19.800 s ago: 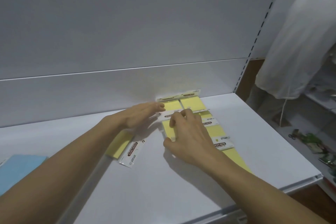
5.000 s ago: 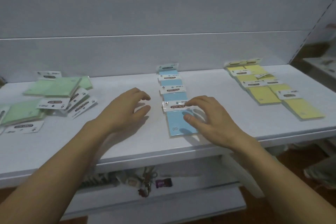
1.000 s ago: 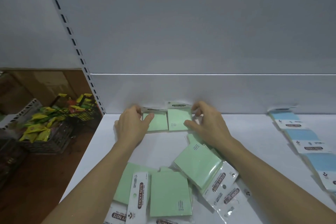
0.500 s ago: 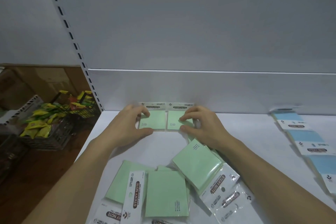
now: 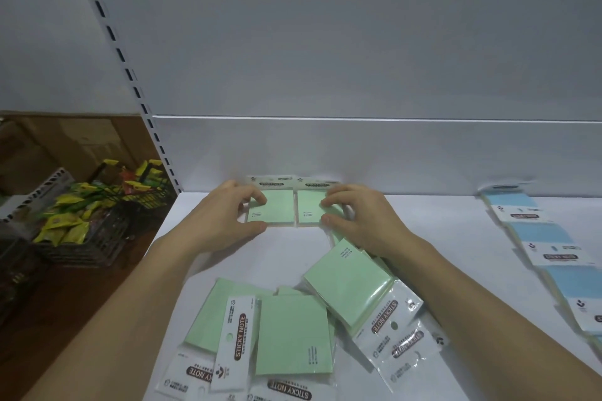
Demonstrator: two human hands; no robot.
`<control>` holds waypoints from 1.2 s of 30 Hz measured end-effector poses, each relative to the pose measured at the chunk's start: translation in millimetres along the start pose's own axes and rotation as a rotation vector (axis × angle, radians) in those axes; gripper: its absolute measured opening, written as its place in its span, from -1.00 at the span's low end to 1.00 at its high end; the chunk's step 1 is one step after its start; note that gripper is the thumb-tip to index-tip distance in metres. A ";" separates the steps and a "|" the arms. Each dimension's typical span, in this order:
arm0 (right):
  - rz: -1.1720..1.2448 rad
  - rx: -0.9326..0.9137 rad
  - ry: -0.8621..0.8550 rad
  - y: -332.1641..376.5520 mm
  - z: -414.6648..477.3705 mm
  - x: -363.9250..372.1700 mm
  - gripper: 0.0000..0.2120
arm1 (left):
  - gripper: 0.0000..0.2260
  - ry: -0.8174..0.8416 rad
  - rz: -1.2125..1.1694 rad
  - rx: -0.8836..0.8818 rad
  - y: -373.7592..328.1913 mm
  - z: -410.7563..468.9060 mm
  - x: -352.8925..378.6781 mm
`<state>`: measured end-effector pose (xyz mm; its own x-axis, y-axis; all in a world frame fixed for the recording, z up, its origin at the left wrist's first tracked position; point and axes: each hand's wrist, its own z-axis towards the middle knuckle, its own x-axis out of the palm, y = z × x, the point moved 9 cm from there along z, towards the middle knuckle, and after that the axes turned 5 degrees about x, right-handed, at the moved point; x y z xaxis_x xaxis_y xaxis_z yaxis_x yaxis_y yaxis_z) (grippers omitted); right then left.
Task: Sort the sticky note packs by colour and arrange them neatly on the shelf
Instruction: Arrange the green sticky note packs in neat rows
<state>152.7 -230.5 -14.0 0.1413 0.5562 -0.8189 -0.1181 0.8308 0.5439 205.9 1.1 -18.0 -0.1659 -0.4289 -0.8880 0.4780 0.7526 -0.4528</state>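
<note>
Two green sticky note packs lie side by side against the back wall of the white shelf (image 5: 456, 238). My left hand (image 5: 224, 218) pinches the left green pack (image 5: 277, 210) between fingers and thumb. The right green pack (image 5: 309, 208) is pinched the same way by my right hand (image 5: 361, 218). Nearer me lies a loose heap of several green packs (image 5: 293, 329), overlapping at odd angles with white header cards showing. A tidy row of blue packs (image 5: 547, 247) runs along the shelf at the right.
The shelf's slotted upright (image 5: 130, 75) marks its left end. Beyond it, on a brown floor, stand dark wire baskets (image 5: 84, 231) full of yellow and green packets. The shelf's back wall (image 5: 391, 156) rises right behind the two packs.
Over the last second both hands drew the two green packs flat and square against the back wall, their header cards now lying level. The heap and the blue row have not moved.
</note>
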 end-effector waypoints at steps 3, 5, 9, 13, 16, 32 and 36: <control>-0.004 0.012 -0.014 0.0 -1.3 -0.8 -0.71 | -0.64 0.009 0.009 -0.004 0.1 -0.2 0.3; -0.002 0.024 -0.033 -0.1 -2.1 -2.9 -0.70 | -0.65 0.017 0.022 -0.004 0.7 -0.7 0.2; 0.004 0.053 -0.052 -0.9 -3.7 -5.6 -0.69 | -0.67 0.017 0.033 -0.005 1.0 -1.9 -0.6; 0.034 0.070 -0.015 0.3 -6.2 -10.5 -0.75 | -0.65 0.031 0.046 0.006 -1.9 -3.1 -1.5; 0.098 0.095 0.018 1.9 -13.4 -33.8 -0.79 | -0.62 0.024 0.048 -0.021 -6.8 -6.1 -6.9; -0.112 0.156 0.395 -28.8 -47.7 -44.5 -0.38 | -0.30 0.385 -0.093 0.511 -156.1 -55.6 42.9; 0.093 0.210 0.318 -37.6 -47.5 -61.2 -0.66 | -0.18 0.377 -0.018 0.479 -144.9 -53.3 37.3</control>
<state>101.8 -296.7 7.0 -0.1760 0.6224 -0.7626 0.0919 0.7817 0.6168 84.4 -97.4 10.3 -0.4297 -0.1677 -0.8873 0.7927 0.4005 -0.4596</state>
